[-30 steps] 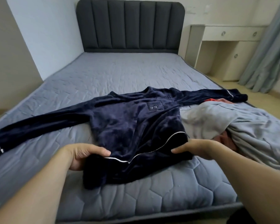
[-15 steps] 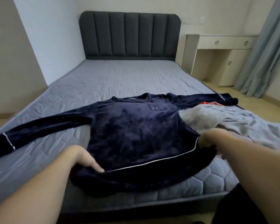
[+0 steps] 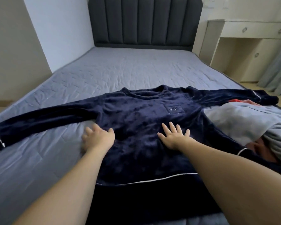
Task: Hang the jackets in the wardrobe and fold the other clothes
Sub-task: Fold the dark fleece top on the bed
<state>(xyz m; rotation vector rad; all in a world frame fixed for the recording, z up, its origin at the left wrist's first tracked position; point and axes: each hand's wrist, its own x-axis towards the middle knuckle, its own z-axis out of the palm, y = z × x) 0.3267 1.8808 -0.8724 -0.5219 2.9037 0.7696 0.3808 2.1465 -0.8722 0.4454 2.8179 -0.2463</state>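
Top: our navy velvety long-sleeved top (image 3: 136, 127) lies front-up, spread on the grey quilted mattress (image 3: 136, 70).
Left hand (image 3: 98, 138): fingers spread, flat at its side edge, gripping nothing.
Right hand (image 3: 175, 135): fingers splayed, pressing its chest.
Beside: crumpled grey clothes (image 3: 243, 120).

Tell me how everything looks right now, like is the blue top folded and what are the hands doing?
navy top: spread flat, front up, sleeves out, not folded.
left hand: open, fingers spread, at the top's left edge.
right hand: open, palm flat on the top.
grey clothes: crumpled heap beside the top, unfolded.
red garment: mostly buried under the heap.
desk drawers: closed.
curtain: hanging, bunched at the side.
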